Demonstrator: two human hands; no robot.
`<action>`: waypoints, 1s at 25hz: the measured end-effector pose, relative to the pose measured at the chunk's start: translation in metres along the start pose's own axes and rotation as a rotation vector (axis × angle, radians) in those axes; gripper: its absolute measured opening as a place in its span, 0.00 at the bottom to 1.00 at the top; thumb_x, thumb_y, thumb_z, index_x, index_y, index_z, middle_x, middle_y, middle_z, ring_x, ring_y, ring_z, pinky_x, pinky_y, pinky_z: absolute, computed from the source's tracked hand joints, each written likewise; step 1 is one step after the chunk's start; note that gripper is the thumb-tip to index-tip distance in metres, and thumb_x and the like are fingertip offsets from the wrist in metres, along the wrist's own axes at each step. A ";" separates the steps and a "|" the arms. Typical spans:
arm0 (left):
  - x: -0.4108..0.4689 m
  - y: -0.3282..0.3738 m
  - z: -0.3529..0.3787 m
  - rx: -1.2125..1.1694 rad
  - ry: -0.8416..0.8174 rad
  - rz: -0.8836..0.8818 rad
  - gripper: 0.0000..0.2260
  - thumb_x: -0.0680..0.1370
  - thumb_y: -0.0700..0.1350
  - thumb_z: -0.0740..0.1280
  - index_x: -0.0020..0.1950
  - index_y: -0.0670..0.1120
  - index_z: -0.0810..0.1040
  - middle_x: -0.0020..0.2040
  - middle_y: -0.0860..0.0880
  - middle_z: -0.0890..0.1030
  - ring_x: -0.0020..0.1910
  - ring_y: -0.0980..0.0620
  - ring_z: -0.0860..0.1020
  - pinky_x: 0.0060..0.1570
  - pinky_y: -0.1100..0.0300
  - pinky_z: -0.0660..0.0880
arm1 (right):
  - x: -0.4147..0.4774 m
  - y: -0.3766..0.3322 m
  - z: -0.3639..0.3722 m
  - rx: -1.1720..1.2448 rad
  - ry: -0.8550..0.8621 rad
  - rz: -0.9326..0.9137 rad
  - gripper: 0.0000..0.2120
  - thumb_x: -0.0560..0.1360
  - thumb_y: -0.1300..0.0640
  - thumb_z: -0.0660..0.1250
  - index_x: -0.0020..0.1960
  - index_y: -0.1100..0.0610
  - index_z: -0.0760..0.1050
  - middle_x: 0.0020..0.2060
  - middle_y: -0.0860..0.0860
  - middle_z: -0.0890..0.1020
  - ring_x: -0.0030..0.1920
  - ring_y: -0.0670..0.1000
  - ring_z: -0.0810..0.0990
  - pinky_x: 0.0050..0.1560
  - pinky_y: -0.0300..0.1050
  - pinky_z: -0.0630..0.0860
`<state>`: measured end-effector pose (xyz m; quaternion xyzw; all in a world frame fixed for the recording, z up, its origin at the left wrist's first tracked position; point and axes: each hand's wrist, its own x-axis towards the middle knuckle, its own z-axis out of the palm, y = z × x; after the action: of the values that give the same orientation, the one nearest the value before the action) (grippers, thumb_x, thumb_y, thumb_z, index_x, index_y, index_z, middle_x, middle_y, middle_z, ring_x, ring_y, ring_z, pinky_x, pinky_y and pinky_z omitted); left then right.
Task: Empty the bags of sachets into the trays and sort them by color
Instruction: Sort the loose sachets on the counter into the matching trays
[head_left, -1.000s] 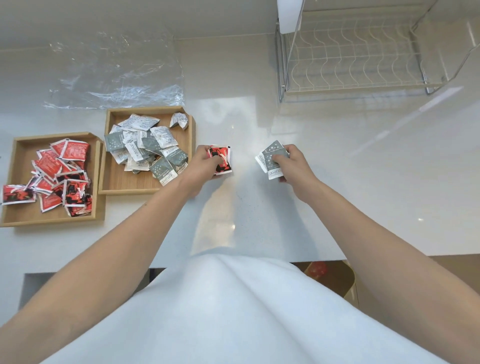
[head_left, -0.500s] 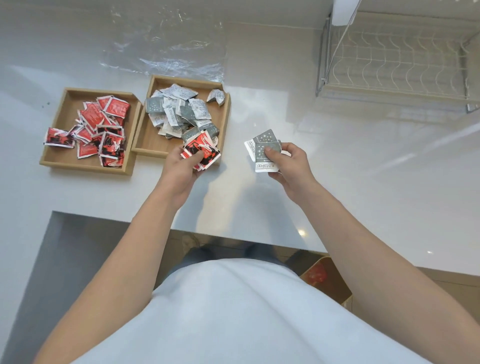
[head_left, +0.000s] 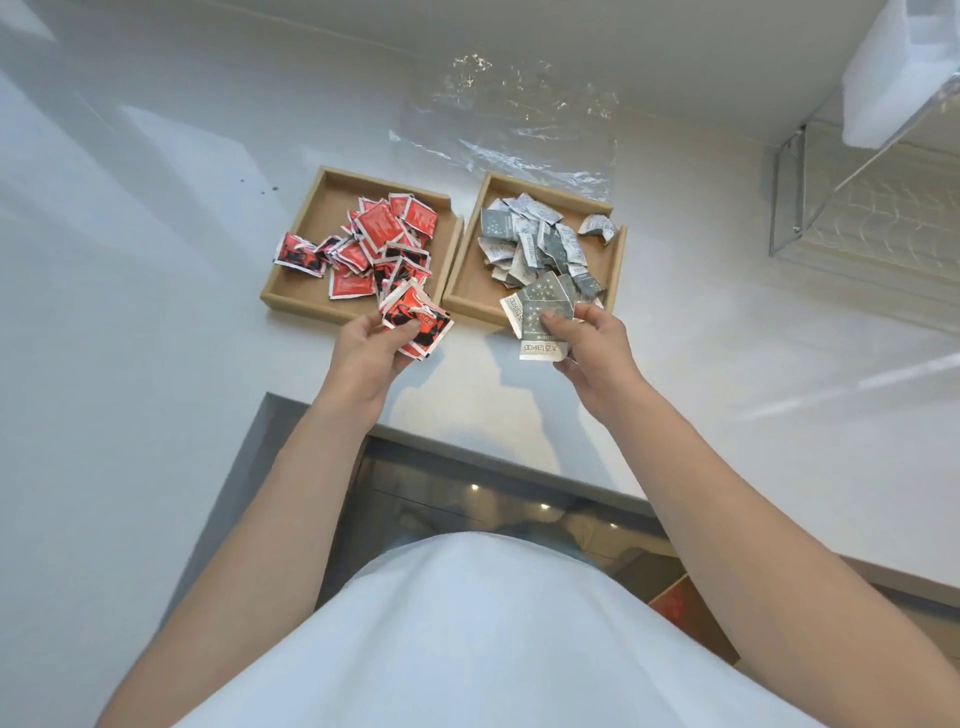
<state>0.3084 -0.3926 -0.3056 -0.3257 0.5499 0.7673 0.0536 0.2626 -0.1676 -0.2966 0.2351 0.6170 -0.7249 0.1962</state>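
Two wooden trays stand side by side on the white counter. The left tray (head_left: 296, 299) holds a heap of red sachets (head_left: 379, 244). The right tray (head_left: 618, 270) holds a heap of grey sachets (head_left: 535, 244). My left hand (head_left: 366, 345) grips a small stack of red sachets (head_left: 415, 319) at the near right corner of the left tray. My right hand (head_left: 597, 348) grips a few grey sachets (head_left: 540, 317) at the near edge of the right tray.
An empty clear plastic bag (head_left: 514, 135) lies flat behind the trays. A wire dish rack (head_left: 872, 218) stands at the right with a white object (head_left: 898, 67) above it. The counter's front edge (head_left: 467, 452) runs just below my wrists.
Both hands moved left and forward with their sachets: the left from beside the grey tray to the red tray's corner, the right to the grey tray's near edge. The head turned left.
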 end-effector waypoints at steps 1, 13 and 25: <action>0.004 0.004 -0.013 -0.005 0.012 -0.005 0.16 0.77 0.35 0.69 0.64 0.39 0.75 0.57 0.44 0.83 0.53 0.51 0.83 0.51 0.59 0.79 | 0.000 0.002 0.013 -0.006 0.016 -0.005 0.13 0.75 0.63 0.70 0.59 0.59 0.74 0.49 0.54 0.83 0.41 0.49 0.82 0.45 0.44 0.76; 0.047 0.038 -0.066 0.026 0.142 -0.028 0.10 0.75 0.34 0.70 0.56 0.41 0.77 0.53 0.44 0.84 0.50 0.48 0.84 0.49 0.58 0.81 | 0.048 0.006 0.073 -0.368 0.104 -0.122 0.10 0.74 0.55 0.73 0.46 0.52 0.71 0.40 0.49 0.72 0.43 0.51 0.71 0.44 0.45 0.67; 0.101 0.050 -0.063 0.376 0.240 -0.032 0.18 0.72 0.37 0.74 0.59 0.44 0.75 0.56 0.44 0.82 0.55 0.46 0.81 0.58 0.45 0.78 | 0.099 -0.001 0.075 -0.686 0.131 -0.303 0.09 0.75 0.55 0.71 0.49 0.55 0.71 0.34 0.46 0.71 0.37 0.49 0.71 0.42 0.47 0.69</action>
<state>0.2350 -0.4958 -0.3334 -0.4078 0.6803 0.6060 0.0597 0.1740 -0.2411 -0.3444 0.1076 0.8629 -0.4803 0.1144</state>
